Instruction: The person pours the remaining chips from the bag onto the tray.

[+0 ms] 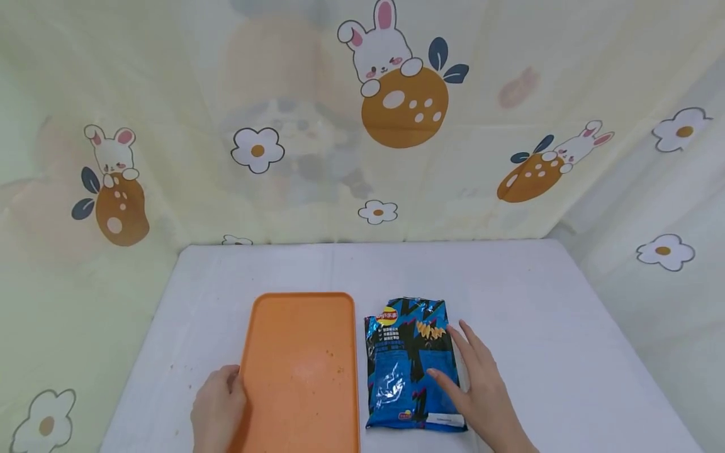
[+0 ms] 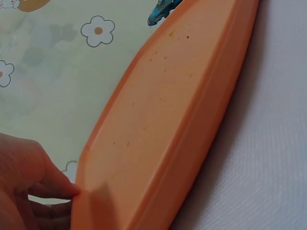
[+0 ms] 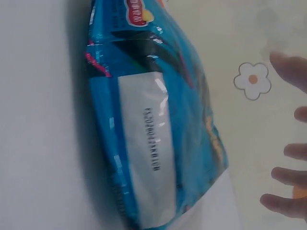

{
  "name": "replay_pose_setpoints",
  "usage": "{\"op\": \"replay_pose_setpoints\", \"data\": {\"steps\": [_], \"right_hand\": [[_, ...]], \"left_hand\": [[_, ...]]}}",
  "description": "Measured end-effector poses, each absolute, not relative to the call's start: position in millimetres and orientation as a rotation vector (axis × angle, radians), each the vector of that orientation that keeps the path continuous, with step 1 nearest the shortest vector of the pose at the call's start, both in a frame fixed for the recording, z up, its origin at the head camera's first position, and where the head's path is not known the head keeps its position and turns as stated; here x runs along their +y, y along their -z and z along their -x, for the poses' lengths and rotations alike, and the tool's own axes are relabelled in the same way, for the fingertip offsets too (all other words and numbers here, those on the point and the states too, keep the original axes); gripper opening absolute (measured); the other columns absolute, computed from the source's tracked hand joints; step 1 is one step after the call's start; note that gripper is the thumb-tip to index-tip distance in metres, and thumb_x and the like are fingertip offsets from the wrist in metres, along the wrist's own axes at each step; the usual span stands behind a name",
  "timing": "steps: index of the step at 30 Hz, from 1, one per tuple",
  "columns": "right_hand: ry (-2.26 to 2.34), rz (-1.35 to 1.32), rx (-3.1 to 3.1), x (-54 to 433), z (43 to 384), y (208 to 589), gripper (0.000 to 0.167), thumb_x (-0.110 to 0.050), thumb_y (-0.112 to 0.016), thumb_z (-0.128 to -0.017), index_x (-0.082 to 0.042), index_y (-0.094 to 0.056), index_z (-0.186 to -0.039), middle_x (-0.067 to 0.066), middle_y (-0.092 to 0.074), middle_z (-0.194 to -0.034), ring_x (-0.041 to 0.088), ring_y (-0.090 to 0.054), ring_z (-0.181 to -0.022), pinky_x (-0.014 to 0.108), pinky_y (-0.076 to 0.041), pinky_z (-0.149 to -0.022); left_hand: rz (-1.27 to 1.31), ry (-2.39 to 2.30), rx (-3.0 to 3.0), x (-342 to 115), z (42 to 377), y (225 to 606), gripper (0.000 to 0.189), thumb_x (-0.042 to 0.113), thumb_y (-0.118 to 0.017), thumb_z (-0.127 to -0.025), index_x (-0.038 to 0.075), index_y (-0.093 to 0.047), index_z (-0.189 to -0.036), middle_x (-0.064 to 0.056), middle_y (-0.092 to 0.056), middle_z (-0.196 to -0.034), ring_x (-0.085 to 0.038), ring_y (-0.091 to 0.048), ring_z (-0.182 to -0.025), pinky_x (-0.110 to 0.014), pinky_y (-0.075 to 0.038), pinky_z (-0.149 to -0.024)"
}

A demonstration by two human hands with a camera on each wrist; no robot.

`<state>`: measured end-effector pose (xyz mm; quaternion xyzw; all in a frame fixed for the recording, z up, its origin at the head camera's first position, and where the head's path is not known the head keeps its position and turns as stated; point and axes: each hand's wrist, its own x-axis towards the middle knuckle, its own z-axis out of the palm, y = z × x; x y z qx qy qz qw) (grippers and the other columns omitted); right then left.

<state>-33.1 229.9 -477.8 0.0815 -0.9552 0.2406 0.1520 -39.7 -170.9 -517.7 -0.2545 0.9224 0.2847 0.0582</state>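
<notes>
Backdrop: pale cloth point(image 1: 187, 75) with printed rabbits, orange fruit and outlined flowers, hanging behind and at both sides of the table.
Surface: white-covered table point(image 1: 481, 270), a few small specks on its left part.
Left hand, pose: left hand point(image 1: 219, 402) comes in from the near edge and sits at the left long side of the orange tray point(image 1: 300, 340).
Left hand, fingers: clamped on the tray's rim; in the left wrist view a digit presses the edge from above while the others are bent beside and below it.
Right hand, pose: right hand point(image 1: 481, 384) reaches in from the near right, slanting up and leftward, at the right side of the blue snack packet point(image 1: 404, 371).
Right hand, fingers: spread well apart, thumb and forefinger parted widely, holding nothing. In the head view their tips overlap the packet's right edge; in the right wrist view a gap shows between fingers and packet.
Tray: left of the packet, long side running away from the person; crumbs point(image 1: 340, 370) scattered on its floor.
Packet: just right of the tray, a narrow strip of table between them; crumpled and shiny, logo end far, white label point(image 3: 146, 148) at the near right corner.
</notes>
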Motion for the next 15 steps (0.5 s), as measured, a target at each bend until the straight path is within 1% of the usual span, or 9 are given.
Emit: {"op": "replay_pose_setpoints", "data": {"steps": [2,4,7,11,15], "right_hand": [[-0.730,-0.132,-2.794,231,32,480,0.085,-0.030,-0.085,-0.086,-0.007,-0.042,-0.155,0.025,-0.038,-0.159,0.049,-0.044,-0.138,0.067,-0.047,-0.093],[-0.779,-0.017,-2.849,232,31,484,0.084,-0.034,-0.081,-0.090,-0.006,-0.039,-0.156,0.026,-0.036,-0.160,0.050,-0.041,-0.140,0.067,-0.045,-0.096],[-0.885,0.149,-2.914,232,29,488,0.084,-0.038,-0.077,-0.093,-0.004,-0.034,-0.157,0.027,-0.036,-0.160,0.049,-0.044,-0.139,0.066,-0.046,-0.099],[-1.033,0.359,-2.953,230,25,494,0.090,-0.040,-0.076,-0.094,-0.004,-0.027,-0.160,0.028,-0.038,-0.157,0.046,-0.052,-0.131,0.058,-0.052,-0.098],[-1.103,0.495,-2.980,226,23,499,0.093,-0.040,-0.076,-0.093,-0.002,-0.024,-0.160,0.030,-0.043,-0.150,0.044,-0.054,-0.124,0.054,-0.054,-0.096]], "left_hand": [[0.763,-0.874,2.783,-171,40,518,0.028,0.006,-0.055,-0.102,-0.008,-0.063,-0.124,-0.023,-0.067,-0.104,-0.037,-0.066,-0.097,-0.051,-0.053,-0.084],[0.751,-0.889,2.775,-171,40,518,0.028,0.006,-0.054,-0.102,-0.008,-0.063,-0.125,-0.023,-0.067,-0.105,-0.035,-0.066,-0.096,-0.051,-0.053,-0.084],[0.733,-0.909,2.765,-171,40,518,0.029,0.007,-0.053,-0.103,-0.008,-0.062,-0.126,-0.024,-0.066,-0.107,-0.037,-0.065,-0.099,-0.052,-0.053,-0.086],[0.700,-0.936,2.802,-173,36,518,0.029,0.008,-0.052,-0.103,-0.008,-0.062,-0.126,-0.025,-0.068,-0.110,-0.040,-0.066,-0.103,-0.056,-0.052,-0.086],[0.704,-0.961,2.815,-173,33,518,0.029,0.008,-0.052,-0.103,-0.008,-0.062,-0.125,-0.026,-0.068,-0.111,-0.041,-0.066,-0.103,-0.057,-0.053,-0.085]]}}
